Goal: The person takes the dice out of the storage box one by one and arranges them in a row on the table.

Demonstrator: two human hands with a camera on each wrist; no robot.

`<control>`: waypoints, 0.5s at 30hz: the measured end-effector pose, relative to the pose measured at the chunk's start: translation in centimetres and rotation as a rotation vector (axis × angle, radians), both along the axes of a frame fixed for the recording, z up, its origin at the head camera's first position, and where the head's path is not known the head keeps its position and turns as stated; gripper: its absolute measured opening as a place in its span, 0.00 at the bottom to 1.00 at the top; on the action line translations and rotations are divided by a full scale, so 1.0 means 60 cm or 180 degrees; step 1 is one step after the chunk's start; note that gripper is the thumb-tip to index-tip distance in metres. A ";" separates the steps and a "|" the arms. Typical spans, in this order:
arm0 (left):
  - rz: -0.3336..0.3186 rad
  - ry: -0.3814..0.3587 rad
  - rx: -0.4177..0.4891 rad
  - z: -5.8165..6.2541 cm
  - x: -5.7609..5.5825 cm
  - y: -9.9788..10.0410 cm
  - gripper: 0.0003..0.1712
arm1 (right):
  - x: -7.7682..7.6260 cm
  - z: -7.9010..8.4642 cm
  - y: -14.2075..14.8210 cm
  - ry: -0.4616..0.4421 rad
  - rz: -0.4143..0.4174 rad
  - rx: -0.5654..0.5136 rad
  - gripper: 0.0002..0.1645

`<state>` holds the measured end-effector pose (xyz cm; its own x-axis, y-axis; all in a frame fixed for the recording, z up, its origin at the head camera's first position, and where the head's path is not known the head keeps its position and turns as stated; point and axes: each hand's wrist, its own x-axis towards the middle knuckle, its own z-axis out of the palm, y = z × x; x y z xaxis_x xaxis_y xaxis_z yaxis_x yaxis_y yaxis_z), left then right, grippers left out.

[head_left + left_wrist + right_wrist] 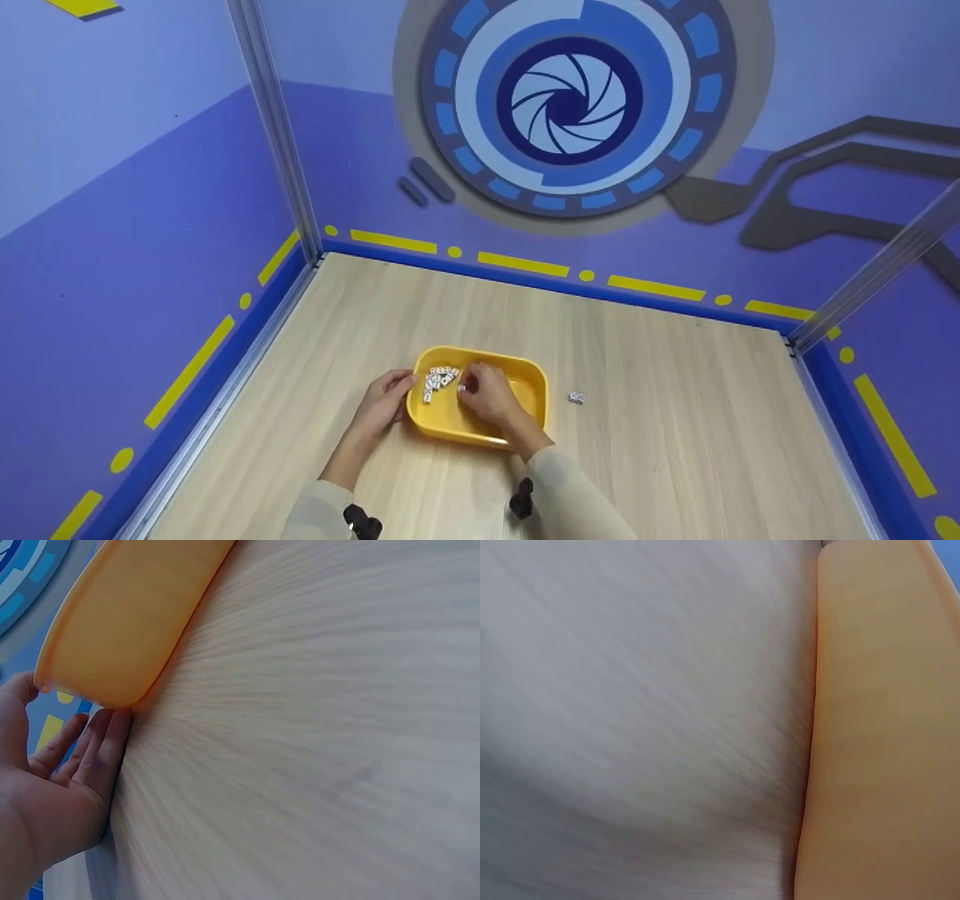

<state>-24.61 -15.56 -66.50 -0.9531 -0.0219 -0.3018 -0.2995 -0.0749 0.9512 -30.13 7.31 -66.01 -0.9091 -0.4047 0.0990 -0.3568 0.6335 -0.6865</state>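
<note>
A yellow plastic tray [536, 375] with rounded corners stands on the table. In its left part lies a cluster of several small white dice [439, 381] with dark spots. My left hand [384, 401] is at the tray's left side, thumb at the rim and fingers stretched out against the lower outer wall, as the left wrist view shows. Inside the tray, my right hand [486, 391] pinches a white die [461, 388] between thumb and fingers, just right of the cluster. The right wrist view shows only the tray's outer wall [885, 735] and the tabletop, not the fingers.
A few more dice [576, 397] sit close together on the wooden table [675, 420], right of the tray. Blue printed panels [360, 157] enclose the table at the back and on both sides, with metal posts [274, 127] at the corners.
</note>
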 end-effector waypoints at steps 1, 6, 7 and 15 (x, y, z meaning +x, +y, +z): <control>0.0005 -0.0006 0.0016 0.000 0.000 0.000 0.29 | 0.000 0.000 0.000 0.0008 0.0003 -0.0004 0.08; 0.0026 0.0010 -0.0010 0.001 0.002 -0.001 0.30 | 0.001 -0.003 -0.002 0.0002 0.0003 -0.0052 0.09; 0.0030 0.0009 -0.0032 0.000 0.003 -0.001 0.30 | 0.002 -0.003 -0.002 -0.0011 0.0006 -0.0056 0.08; -0.0001 0.0064 -0.0207 0.002 0.006 0.002 0.29 | 0.001 0.000 -0.001 -0.0083 0.0001 -0.0046 0.08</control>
